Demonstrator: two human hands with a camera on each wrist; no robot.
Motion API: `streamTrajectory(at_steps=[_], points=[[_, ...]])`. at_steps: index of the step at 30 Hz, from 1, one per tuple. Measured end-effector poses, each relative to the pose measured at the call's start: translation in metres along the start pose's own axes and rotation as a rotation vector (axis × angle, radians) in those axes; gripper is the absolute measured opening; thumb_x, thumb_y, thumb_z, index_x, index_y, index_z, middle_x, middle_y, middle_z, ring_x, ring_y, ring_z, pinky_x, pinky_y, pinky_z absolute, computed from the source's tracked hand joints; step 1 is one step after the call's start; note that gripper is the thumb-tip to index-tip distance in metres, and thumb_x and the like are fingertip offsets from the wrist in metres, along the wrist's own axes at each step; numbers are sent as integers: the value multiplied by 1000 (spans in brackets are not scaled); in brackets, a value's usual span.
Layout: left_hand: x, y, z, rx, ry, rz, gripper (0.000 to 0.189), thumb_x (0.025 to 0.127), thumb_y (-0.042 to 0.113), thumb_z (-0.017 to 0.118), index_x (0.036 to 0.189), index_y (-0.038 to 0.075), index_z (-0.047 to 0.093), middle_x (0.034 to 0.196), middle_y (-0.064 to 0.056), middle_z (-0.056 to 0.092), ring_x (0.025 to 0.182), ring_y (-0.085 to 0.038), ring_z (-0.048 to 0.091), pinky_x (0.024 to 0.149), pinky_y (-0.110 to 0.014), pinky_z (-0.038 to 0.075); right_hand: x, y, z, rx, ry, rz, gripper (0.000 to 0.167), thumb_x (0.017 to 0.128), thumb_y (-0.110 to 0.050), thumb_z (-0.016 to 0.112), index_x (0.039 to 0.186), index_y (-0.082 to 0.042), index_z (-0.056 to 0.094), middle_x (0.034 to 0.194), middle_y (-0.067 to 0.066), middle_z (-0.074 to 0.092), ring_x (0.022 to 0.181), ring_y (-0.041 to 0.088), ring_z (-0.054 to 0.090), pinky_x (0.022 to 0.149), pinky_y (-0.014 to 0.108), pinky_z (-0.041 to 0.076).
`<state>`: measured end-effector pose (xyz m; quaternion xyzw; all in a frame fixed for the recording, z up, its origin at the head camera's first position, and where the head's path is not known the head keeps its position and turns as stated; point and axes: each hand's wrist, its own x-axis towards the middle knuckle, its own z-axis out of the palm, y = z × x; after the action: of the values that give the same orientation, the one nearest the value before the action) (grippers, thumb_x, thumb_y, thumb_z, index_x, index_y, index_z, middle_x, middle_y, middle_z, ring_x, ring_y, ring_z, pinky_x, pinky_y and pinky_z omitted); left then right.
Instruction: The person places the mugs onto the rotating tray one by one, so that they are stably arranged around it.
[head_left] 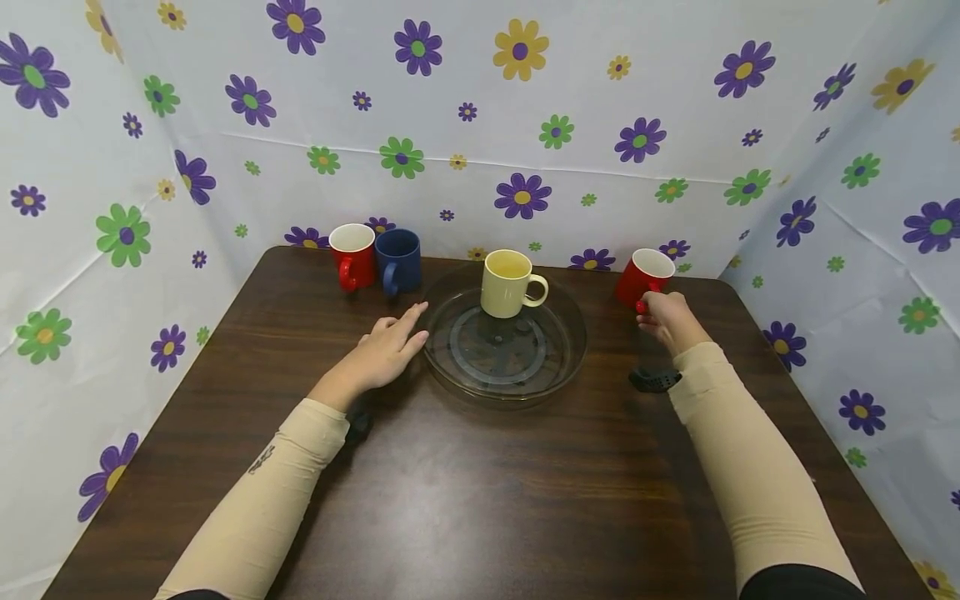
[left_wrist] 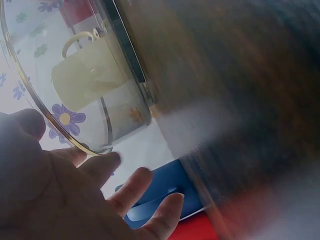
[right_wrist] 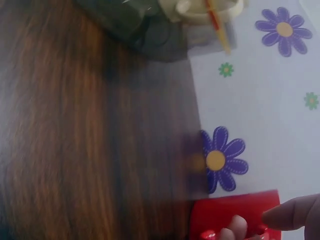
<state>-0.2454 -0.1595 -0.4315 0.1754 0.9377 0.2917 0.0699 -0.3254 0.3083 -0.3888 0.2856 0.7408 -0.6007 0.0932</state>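
1. The red mug (head_left: 643, 277) stands at the table's (head_left: 480, 500) far right edge, its handle pinched by the right hand (head_left: 670, 321).
2. The left hand (head_left: 388, 346), fingers spread flat, touches the glass plate (head_left: 555, 358).
3. A cream mug (head_left: 507, 283) stands on that plate.

staged tabletop booth, flowered cloth walls (head_left: 600, 142) on three sides, dark wooden table (head_left: 465, 492)

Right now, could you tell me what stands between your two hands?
In the head view, the glass plate with the yellow mug on it.
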Motion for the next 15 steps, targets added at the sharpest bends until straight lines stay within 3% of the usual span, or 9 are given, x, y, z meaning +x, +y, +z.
streamTrajectory(at_steps=[3, 5, 11, 15], points=[[0, 0, 1, 0, 8, 11, 62, 110, 42, 36, 164, 17, 17, 170, -10, 13, 144, -44, 25, 109, -75, 23, 4, 2, -1, -43, 37, 7, 71, 103, -16, 47, 155, -3, 1, 114, 8, 45, 82, 13, 55, 87, 21, 55], [-1, 1, 0, 6, 15, 17, 62, 109, 41, 37, 163, 16, 18, 170, -8, 10, 145, -44, 23, 108, -75, 23, 7, 2, -2, -64, 47, 8, 76, 103, -17, 48, 156, -4, -5, 116, 8, 46, 86, 14, 57, 89, 22, 54], [1, 0, -2, 26, 25, 69, 63, 109, 37, 41, 162, 9, 20, 170, -10, 13, 145, -44, 29, 111, -73, 25, 13, 4, -2, -27, 18, -36, 54, 106, -21, 48, 153, -1, 31, 123, 9, 54, 92, 16, 59, 86, 24, 55], [2, -2, -2, 32, 26, 94, 65, 109, 37, 41, 162, 7, 20, 169, -12, 14, 146, -46, 30, 114, -70, 24, 14, 5, -2, 5, -12, -51, 57, 108, -27, 44, 157, -2, 26, 124, 9, 53, 99, 18, 58, 90, 25, 54]])
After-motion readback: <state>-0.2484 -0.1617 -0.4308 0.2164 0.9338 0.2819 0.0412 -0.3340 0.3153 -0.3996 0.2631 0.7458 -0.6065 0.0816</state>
